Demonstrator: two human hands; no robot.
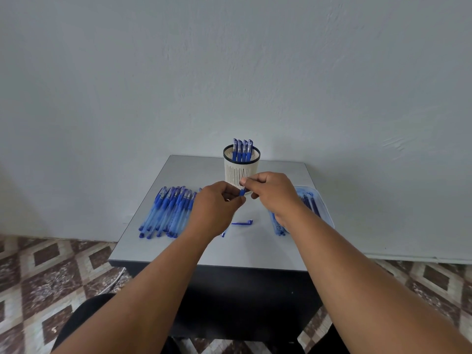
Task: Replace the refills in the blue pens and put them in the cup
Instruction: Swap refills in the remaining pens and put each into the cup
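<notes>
A small grey table [268,246] stands against a pale wall, and everything for the job lies on it. At its far edge stands the slotted white cup [241,172] with a dark rim, four finished blue pens [242,149] upright inside it. On the left lies a large heap of blue pens [168,210], capped and side by side; on the right a clear plastic tray [323,208] holds what look like refills, partly hidden by the right forearm. Near the table's middle lies a loose blue cap [242,222] with its clip, and a bit of another blue piece shows just below the left wrist. Both hands meet just in front of the cup: the left hand [217,203] is curled closed around a pen barrel, mostly hidden in the fist, while the right hand [270,190] pinches the small blue pen part [242,191] that sticks out between them, thumb and forefinger closed on it. Whether it is being unscrewed or tightened cannot be told. The pen should be light and stiff, its smooth plastic barrel somewhat slippery, so a firm wrap around the barrel and a fingertip pinch on the grip section suit it best; the thin refill inside is likely to bend if forced, so it wants a straight, gentle push.
</notes>
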